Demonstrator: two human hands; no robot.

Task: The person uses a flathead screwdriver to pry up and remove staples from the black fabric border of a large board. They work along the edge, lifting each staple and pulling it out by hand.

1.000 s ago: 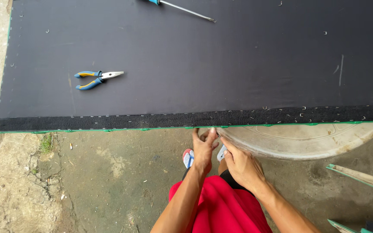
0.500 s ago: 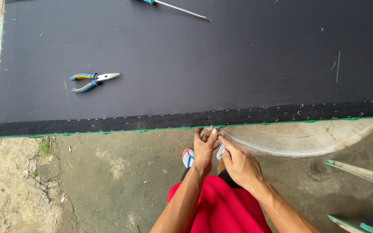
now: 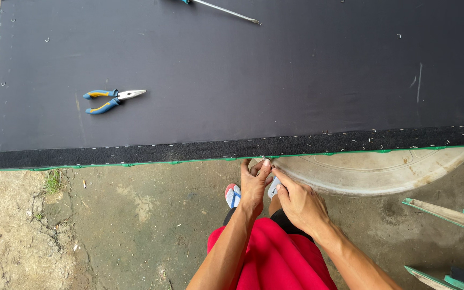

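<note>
At the near edge of the black panel (image 3: 243,70), about six o'clock, my left hand (image 3: 253,185) and right hand (image 3: 296,201) pinch closed on something too small to identify, staples already lining the black edge strip (image 3: 135,153), pliers (image 3: 111,99) lying untouched at ten o'clock.

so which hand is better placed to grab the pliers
Probably the left hand: the pliers lie on the black panel to its side, while the right hand would have to cross over it.
</note>
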